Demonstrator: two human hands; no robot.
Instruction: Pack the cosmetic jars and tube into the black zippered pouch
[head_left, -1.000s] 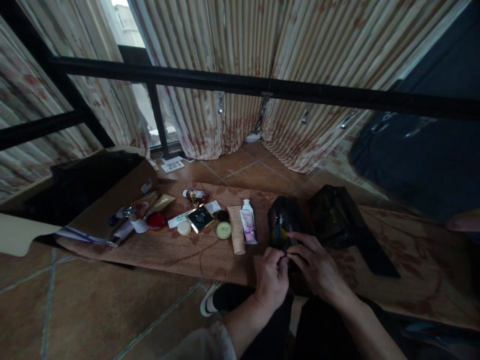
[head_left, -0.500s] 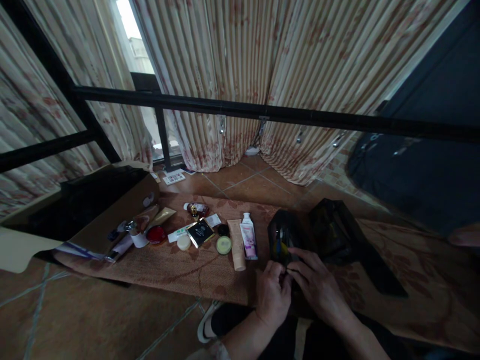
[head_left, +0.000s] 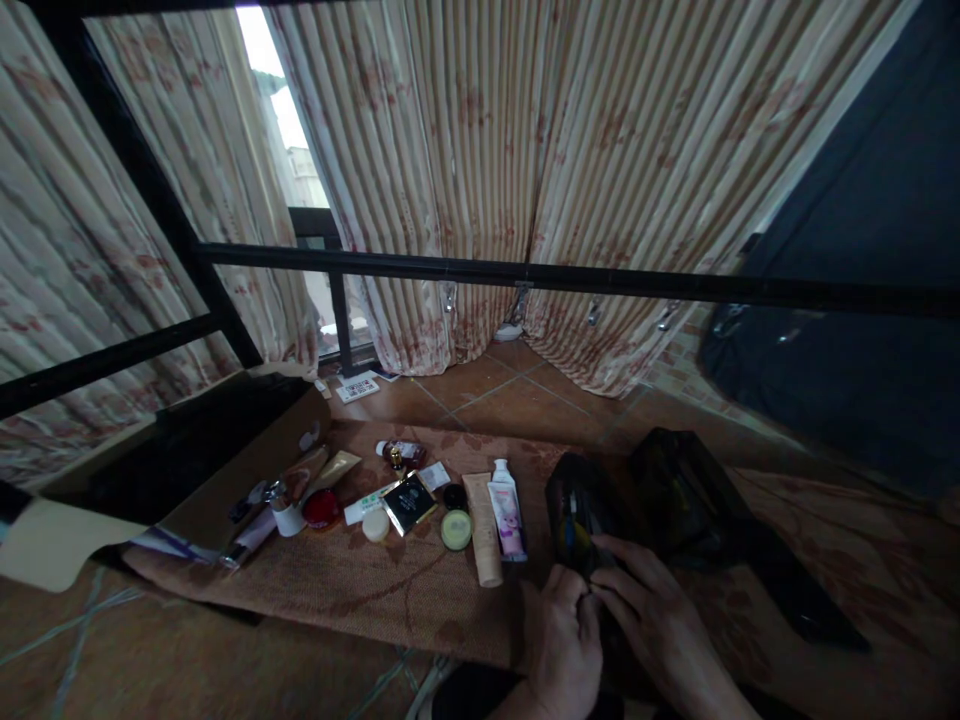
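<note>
A dark, see-through pouch (head_left: 581, 500) lies on the patterned cloth in front of me, with something yellow and blue showing inside it. At the pouch's near edge, my left hand (head_left: 566, 635) is closed with thumb and finger pinched on it. Beside it, my right hand (head_left: 649, 610) also pinches the near edge, its fingertips almost touching the left ones. What exactly lies between the fingertips is too dark to make out. Left of the pouch are a pink-and-white tube (head_left: 508, 515) and a beige tube (head_left: 484, 530).
A second dark bag (head_left: 679, 500) with a long black strap lies right. Leftward are a green round jar (head_left: 456, 530), a black square compact (head_left: 409, 502), a red round case (head_left: 322, 508) and a white-bodied bottle (head_left: 285, 512). An open cardboard box (head_left: 247, 470) stands far left. A black rail (head_left: 465, 272) crosses before the curtains.
My view has tilted upward, so everything sits lower in the picture. Both hands stay at the pouch's near edge. A blurred shape at the right edge has gone from view.
</note>
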